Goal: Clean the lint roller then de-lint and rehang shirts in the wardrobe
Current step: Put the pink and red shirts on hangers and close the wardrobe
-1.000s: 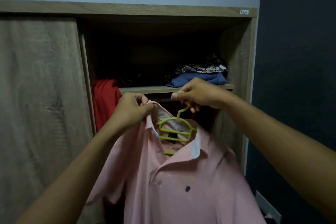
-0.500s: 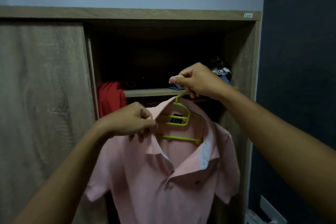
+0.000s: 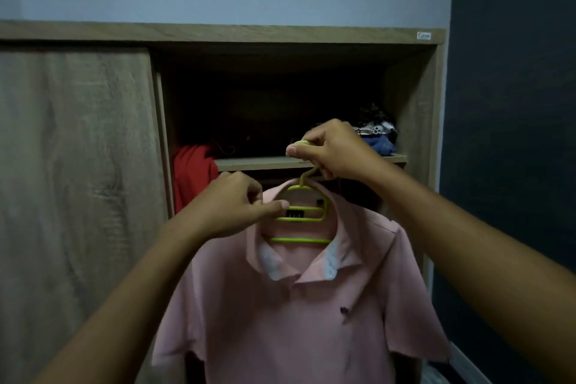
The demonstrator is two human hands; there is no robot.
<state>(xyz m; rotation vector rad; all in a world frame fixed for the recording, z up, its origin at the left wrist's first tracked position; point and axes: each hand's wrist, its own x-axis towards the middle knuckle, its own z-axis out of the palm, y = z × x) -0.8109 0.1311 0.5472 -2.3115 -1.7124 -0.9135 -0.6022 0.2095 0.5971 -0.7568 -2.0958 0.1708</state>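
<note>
Pink polo shirt [image 3: 296, 305] on its green hanger [image 3: 304, 215], held up before the open wardrobe [image 3: 280, 36].

The right hand [image 3: 330, 150] curls round the hanger's hook, level with the inner shelf [image 3: 258, 162]; the left hand [image 3: 230, 209] pinches the shirt's collar. No lint roller is in sight, so this looks like the rehanging stage. The shirt is seated on the hanger but not yet on a rail, which I cannot see. A red garment [image 3: 193, 174] hangs inside at the left, and folded clothes [image 3: 378, 137] sit on the shelf. The sliding door [image 3: 74, 181] covers the left half, with a pale wall above and a dark wall [image 3: 511, 134] to the right.
</note>
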